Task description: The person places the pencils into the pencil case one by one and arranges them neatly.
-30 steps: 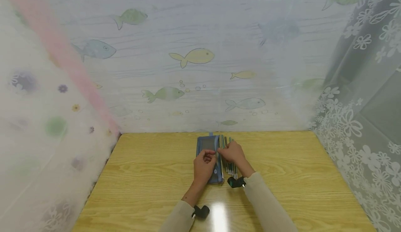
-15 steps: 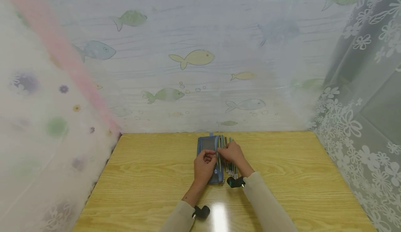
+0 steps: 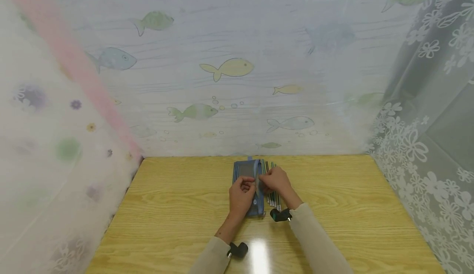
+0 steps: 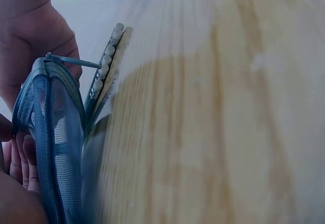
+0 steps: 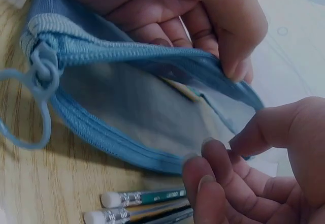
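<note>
A blue mesh pencil case (image 3: 246,168) lies on the table with its zip undone along the right side. My left hand (image 3: 242,196) pinches the left edge of the opening between thumb and fingers and lifts it. My right hand (image 3: 275,179) is at the opposite edge, fingers loosely bent and nothing seen between them; its fingertips touch or nearly touch the rim. Through the gaping mouth, part of a pencil (image 5: 179,88) shows inside the case. Several pencils (image 3: 273,202), white erasers toward me, lie just right of the case, partly under the right hand.
The wooden table (image 3: 177,208) ends at a fish-patterned curtain (image 3: 237,113) behind the case. A zip pull with a loop (image 5: 45,71) hangs at the case's near end. Black wrist cameras (image 3: 238,250) sit at both cuffs.
A pencil seen along the opening earlier is no longer visible there in the head view. My right hand has shifted slightly right, and the mouth looks wider. My left hand has stayed put.
</note>
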A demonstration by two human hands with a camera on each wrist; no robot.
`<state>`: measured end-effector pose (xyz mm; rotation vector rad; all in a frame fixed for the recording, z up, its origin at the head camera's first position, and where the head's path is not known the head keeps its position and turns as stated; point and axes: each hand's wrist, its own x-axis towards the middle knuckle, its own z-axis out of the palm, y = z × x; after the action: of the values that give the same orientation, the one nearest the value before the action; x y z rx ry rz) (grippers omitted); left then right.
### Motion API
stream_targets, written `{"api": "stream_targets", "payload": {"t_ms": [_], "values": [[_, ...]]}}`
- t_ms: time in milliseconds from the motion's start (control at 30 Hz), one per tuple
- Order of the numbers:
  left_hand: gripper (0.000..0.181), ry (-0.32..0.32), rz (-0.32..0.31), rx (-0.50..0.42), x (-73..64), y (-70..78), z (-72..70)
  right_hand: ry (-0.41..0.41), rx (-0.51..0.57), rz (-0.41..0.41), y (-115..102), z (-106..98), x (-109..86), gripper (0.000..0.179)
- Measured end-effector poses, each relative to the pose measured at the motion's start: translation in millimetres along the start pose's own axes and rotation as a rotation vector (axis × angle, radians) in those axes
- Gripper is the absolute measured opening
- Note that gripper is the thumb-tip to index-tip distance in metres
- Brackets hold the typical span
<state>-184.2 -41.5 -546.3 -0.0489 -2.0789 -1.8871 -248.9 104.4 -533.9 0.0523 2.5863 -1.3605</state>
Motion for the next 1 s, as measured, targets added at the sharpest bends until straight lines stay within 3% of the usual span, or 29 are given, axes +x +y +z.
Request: {"api": "stream_targets", "payload": {"t_ms": [133,367,633,767,900,1000], "values": [[0.013,0.001,-0.001,-0.001,0.2,0.5,-0.2,0.037,-0.02,-0.003,1,-3,-0.8,0.031],[0.013,0.004,-0.009,0.005,0.6,1.1,-0.5,0.104,-0.092,-0.056,8,-8,0.4,0.042],[0.013,0.002,-0.018,0.009,-0.4,2.3,-0.5,0.181,-0.149,0.0,20,-15,3.2,0.023],[0.013,0.001,-0.024,0.003,-0.9,2.1,-1.3,0.174,-0.163,0.022,24,-19,2.4,0.028],[0.013,0.006,-0.03,0.012,0.9,-4.4,-0.3,0.157,-0.168,0.025,28,-21,2.0,0.036],[0.014,0.007,-0.036,0.028,3.7,-17.8,1.6,0.152,-0.178,0.034,30,-22,2.3,0.042]]}}
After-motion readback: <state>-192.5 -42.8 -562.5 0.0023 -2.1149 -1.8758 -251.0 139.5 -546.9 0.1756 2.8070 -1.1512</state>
